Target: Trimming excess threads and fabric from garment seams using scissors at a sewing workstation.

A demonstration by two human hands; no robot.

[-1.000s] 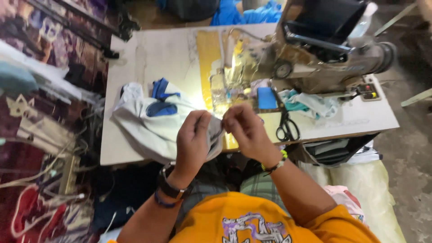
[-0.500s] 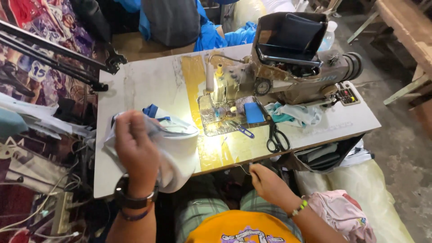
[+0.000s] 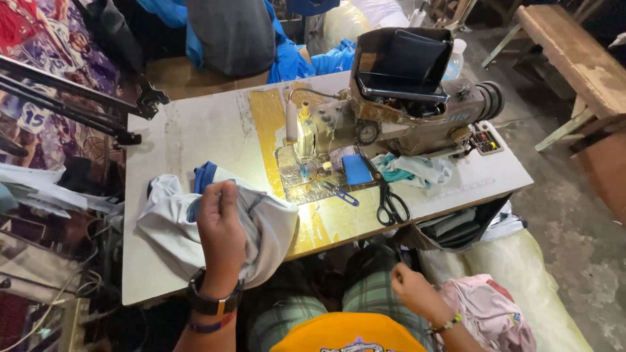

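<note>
My left hand (image 3: pixel 222 234) is closed on a white garment with blue trim (image 3: pixel 169 225) that lies bunched on the left part of the sewing table (image 3: pixel 182 130). My right hand (image 3: pixel 412 291) is low by my lap, off the table's front edge, fingers curled, close to a pink bundle of cloth (image 3: pixel 486 313); I cannot tell whether it holds anything. A worn sewing machine (image 3: pixel 404 98) stands at the table's right half, its lamp lighting the needle plate (image 3: pixel 303 176).
Black scissors (image 3: pixel 391 202) and a small blue-handled tool (image 3: pixel 342 194) lie near the front edge. Teal cloth (image 3: pixel 414 169) sits under the machine arm. A black stand (image 3: pixel 78 98) lies at the left. A wooden bench (image 3: pixel 580 58) stands far right.
My hands have parted: the left stays on the white garment, the right has dropped off the table toward my lap and the pink cloth. The view has shifted.
</note>
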